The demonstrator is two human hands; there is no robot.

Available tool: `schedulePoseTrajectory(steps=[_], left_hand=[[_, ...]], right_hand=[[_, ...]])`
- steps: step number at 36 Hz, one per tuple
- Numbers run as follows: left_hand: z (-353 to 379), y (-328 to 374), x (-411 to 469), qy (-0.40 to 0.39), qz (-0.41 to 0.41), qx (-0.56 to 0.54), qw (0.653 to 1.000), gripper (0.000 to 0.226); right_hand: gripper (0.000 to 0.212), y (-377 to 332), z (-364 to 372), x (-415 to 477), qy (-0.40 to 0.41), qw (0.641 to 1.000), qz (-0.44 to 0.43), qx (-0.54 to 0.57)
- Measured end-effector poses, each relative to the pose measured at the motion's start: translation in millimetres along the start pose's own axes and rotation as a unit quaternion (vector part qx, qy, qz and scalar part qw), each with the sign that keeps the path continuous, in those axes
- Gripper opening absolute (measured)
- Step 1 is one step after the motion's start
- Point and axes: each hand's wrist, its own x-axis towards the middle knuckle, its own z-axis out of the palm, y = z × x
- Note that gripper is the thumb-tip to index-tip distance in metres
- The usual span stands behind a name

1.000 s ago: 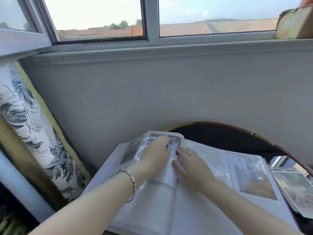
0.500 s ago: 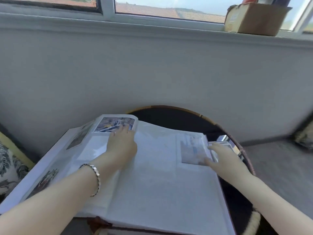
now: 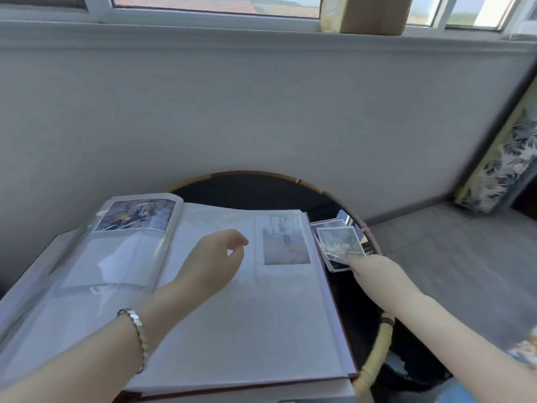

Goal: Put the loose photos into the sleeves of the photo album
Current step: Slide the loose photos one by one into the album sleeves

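The photo album point(image 3: 232, 330) lies open on a round dark table point(image 3: 261, 187). A sleeved photo point(image 3: 136, 215) fills the top of the left page, and another sleeved photo point(image 3: 286, 242) sits at the top of the right page. My left hand point(image 3: 213, 261) hovers over the middle of the album, fingers loosely curled and holding nothing. My right hand point(image 3: 374, 273) reaches past the album's right edge and pinches the top loose photo point(image 3: 338, 239) of a small stack of photos point(image 3: 328, 223) on the table.
The table has a rattan rim point(image 3: 374, 353) and stands against a grey wall under a window. A cardboard box point(image 3: 366, 13) rests on the sill. A leaf-patterned cushion point(image 3: 505, 158) leans at the right, beside grey floor.
My left hand has lifted off the left page and drifted toward the album's middle. My right hand has moved from the album's right edge onto the loose stack and taken the top photo.
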Motion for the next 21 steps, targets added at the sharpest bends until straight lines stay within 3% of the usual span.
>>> schedulePoseTrajectory(steps=[2, 5, 7, 10, 12, 14, 15, 18, 21], left_hand=[[1, 4, -1, -0.004, -0.009, -0.03, 0.999, 0.025], [2, 17, -2, -0.013, -0.043, -0.138, 0.989, 0.02], [1, 30, -4, -0.049, -0.097, -0.263, 0.959, 0.014], [-1, 42, -8, -0.133, -0.185, -0.407, 0.884, 0.021], [0, 42, -13, -0.137, -0.183, -0.419, 0.879, 0.019], [1, 37, -18, -0.077, -0.165, -0.404, 0.897, 0.008], [1, 30, -20, -0.043, -0.162, -0.388, 0.906, 0.017], [-8, 12, -25, 0.023, -0.159, -0.354, 0.921, 0.023], [-20, -5, -30, 0.045, -0.166, -0.33, 0.928, 0.025]], right_hand=[[0.053, 3, 0, -2, 0.06, 0.998, 0.017, 0.015], [0.019, -9, -16, -5, 0.19, 0.977, 0.016, 0.093], [0.008, -27, -28, -8, 0.287, 0.947, -0.027, 0.144], [0.019, -62, -44, -16, 0.348, 0.912, -0.137, 0.167], [0.023, -81, -50, -20, 0.322, 0.909, -0.204, 0.17], [0.025, -95, -50, -23, 0.275, 0.915, -0.231, 0.184], [0.027, -99, -50, -23, 0.245, 0.922, -0.224, 0.198], [0.037, -111, -56, -25, 0.093, 0.946, -0.089, 0.296], [0.048, -119, -63, -22, -0.091, 0.931, 0.043, 0.352]])
